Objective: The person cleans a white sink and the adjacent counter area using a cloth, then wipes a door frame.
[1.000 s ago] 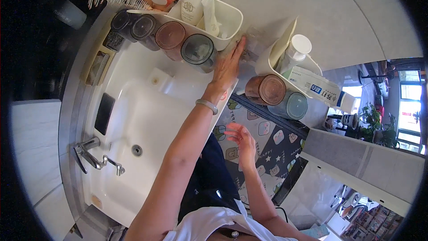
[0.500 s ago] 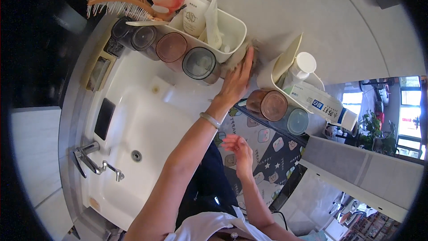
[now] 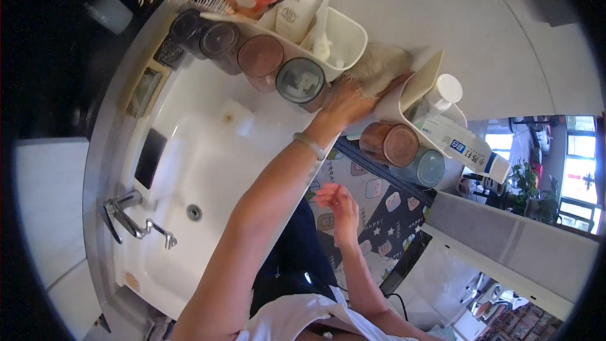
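My left hand (image 3: 355, 102), with a bracelet on its wrist, reaches up to the tiled wall. It holds a greyish-beige cloth (image 3: 384, 63) against the tiles, and the cloth's folds hide part of the fingers. The hand sits between two white wall holders: the left holder (image 3: 355, 33) carries tubes and a comb, while the right holder (image 3: 392, 102) carries a toothpaste tube (image 3: 457, 142) and a white-capped bottle (image 3: 447, 90). My right hand (image 3: 342, 211) hangs in the air before my body, fingers loosely bent and apart, with nothing in it.
Cups hang below the holders, including a clear grey cup (image 3: 302, 82) and a brown cup (image 3: 399, 145). Below lies a white basin (image 3: 196, 151) with a chrome tap (image 3: 129, 215) on its left. A patterned mat (image 3: 385, 215) covers the floor, and a grey-white cabinet (image 3: 505, 233) stands at right.
My left hand and the cloth have slid right along the wall, from beside the left holder toward the right one. The view has shifted slightly. My right hand stays about where it was.
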Demonstrator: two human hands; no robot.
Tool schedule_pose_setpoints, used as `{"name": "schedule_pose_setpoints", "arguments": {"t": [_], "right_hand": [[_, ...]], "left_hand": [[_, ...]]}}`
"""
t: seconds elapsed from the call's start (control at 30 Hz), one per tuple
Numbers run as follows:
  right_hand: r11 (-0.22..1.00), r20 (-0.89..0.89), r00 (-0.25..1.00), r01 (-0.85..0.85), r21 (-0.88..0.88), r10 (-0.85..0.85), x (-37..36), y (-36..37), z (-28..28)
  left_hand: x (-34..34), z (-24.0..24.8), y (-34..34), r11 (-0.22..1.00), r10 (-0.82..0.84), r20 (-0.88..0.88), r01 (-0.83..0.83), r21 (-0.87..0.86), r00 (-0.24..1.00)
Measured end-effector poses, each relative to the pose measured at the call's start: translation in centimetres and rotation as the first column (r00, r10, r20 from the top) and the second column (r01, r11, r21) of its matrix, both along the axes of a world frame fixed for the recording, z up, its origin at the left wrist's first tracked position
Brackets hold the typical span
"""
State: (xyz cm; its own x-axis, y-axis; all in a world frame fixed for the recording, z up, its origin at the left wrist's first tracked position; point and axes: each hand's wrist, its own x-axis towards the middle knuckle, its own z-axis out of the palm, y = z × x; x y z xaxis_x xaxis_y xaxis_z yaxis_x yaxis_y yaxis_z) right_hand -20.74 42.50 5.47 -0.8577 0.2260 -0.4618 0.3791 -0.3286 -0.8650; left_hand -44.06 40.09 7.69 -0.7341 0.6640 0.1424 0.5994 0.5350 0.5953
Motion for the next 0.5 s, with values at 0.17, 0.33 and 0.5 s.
{"name": "schedule_pose_setpoints", "arguments": {"t": [0.17, 0.33, 0.5], "right_hand": [[0.999, 0.006, 1.000, -0.027, -0.041, 0.027, -0.2, -1.2, -0.2], [0.999, -0.016, 0.999, 0.032, -0.006, -0.032, 0.9, 0.5, 0.0], [1.000, -0.033, 0.999, -0.003, -0.020, 0.002, 0.9, -2.3, 1.1]], "left_hand": [[2.1, -8.6, -0.3, 0.958, 0.159, -0.307, -0.071, 0.279, 0.938], [1.3, -6.4, 0.3, 0.694, 0.424, 0.295, -0.517, 0.502, 0.856], [-0.6, -11.6, -2.6, 0.047, 0.253, 0.720, -0.751, 0.658, 0.646]]}}
